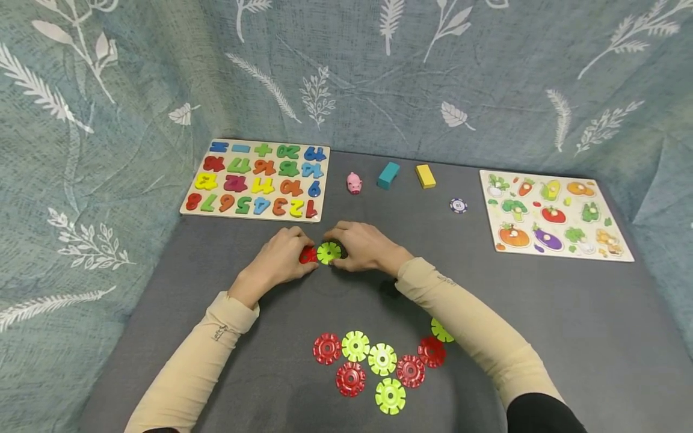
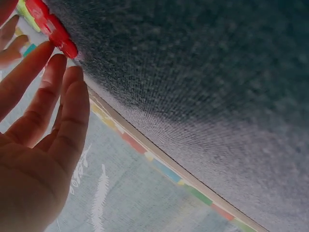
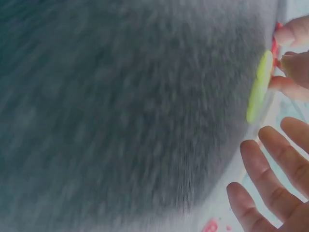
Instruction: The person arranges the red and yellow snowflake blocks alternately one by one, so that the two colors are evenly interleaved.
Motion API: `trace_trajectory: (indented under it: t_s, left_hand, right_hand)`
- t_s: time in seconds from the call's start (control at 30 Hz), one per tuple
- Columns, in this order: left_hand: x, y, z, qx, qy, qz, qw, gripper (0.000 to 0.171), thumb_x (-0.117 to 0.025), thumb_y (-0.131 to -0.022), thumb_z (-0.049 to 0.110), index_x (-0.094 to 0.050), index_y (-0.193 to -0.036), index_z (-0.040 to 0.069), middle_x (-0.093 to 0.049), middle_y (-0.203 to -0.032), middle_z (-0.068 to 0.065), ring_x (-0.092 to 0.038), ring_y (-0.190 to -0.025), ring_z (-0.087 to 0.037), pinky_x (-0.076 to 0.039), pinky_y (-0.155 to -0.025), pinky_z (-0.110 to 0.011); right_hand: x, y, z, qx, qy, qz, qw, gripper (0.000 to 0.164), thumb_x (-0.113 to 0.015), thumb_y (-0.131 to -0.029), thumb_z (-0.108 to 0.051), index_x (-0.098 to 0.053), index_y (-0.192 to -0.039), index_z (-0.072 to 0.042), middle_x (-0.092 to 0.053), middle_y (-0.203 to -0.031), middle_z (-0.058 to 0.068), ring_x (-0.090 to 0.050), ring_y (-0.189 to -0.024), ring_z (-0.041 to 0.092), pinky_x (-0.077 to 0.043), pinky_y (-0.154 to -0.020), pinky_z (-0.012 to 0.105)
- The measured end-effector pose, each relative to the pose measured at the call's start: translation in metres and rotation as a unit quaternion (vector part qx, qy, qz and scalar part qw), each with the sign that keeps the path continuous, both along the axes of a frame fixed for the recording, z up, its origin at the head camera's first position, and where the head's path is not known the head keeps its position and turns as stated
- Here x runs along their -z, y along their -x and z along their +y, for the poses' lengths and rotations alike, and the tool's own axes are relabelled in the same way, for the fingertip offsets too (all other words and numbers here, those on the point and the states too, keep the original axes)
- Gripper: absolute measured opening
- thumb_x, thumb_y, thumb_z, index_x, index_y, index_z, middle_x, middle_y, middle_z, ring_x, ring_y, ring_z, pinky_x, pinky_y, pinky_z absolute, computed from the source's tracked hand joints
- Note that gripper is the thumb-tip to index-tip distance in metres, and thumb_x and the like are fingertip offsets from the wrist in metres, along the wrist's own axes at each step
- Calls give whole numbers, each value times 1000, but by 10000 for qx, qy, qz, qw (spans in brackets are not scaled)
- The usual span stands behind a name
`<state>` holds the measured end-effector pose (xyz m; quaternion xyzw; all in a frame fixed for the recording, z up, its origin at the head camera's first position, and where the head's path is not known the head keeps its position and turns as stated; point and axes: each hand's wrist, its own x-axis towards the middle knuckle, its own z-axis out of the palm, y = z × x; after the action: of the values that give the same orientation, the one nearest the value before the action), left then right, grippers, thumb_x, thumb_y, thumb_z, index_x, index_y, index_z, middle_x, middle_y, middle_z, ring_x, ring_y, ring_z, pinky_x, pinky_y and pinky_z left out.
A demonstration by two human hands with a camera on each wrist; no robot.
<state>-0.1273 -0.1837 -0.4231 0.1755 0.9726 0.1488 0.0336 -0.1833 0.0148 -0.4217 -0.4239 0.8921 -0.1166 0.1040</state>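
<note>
In the head view, my left hand [image 1: 280,255] grips a red interlocking disc [image 1: 307,255] between thumb and fingers. My right hand [image 1: 364,245] holds a lime-green interlocking disc [image 1: 328,253] by its edge, thumb below and fingers above. The two notched discs meet edge to edge between the hands, over the grey table. From the left wrist, the red disc [image 2: 52,28] appears tilted at the fingertips, with green just behind it. On the right wrist side, the green disc [image 3: 259,88] shows edge-on, and the red one is partly hidden by fingers.
Several red and green discs [image 1: 382,359] lie near the front, some beneath the right forearm. A number puzzle board [image 1: 325,180] stands back left, a vegetable puzzle board [image 1: 563,252] right. Between them are a pink pig [image 1: 354,183], teal block [image 1: 388,175], yellow block [image 1: 425,176] and chip [image 1: 458,205].
</note>
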Motion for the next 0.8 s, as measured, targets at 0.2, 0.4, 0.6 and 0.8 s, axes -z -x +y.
trace_trajectory:
  t_s: [0.2,0.4,0.6,0.8]
  left_hand:
    - [-2,9,15,168,129,-111,9997,52,-78,-79,35,-67,-119,6,-62,-114,-12,-56,-100,-27,-50,-85,-43]
    - [-4,17,30,501,202,-342,9980,49,-76,-80,33,-67,-120,6,-61,-114,-11,-56,-100,-26,-49,-89,-43]
    - [-4,19,35,681,193,-425,9966,40,-74,-83,26,-69,-115,3,-62,-115,-14,-58,-102,-28,-48,-91,-44]
    - [-5,20,39,751,233,-443,9959,38,-75,-83,24,-70,-113,2,-62,-114,-15,-59,-102,-28,-49,-92,-43]
  right_hand:
    - [-5,-1,27,185,36,127,9997,47,-68,-86,-36,-63,-127,-14,-64,-119,4,-64,-96,18,-52,-88,37]
    - [-7,-9,57,206,91,250,9994,47,-67,-86,-38,-64,-126,-14,-66,-115,4,-62,-79,14,-53,-78,36]
    - [-12,-25,94,124,93,329,9993,44,-68,-85,-38,-66,-122,-15,-67,-113,2,-64,-96,17,-48,-89,42]
    - [-15,-54,131,-482,141,338,9982,38,-74,-77,-36,-70,-110,-16,-66,-104,-1,-63,-95,16,-49,-85,39]
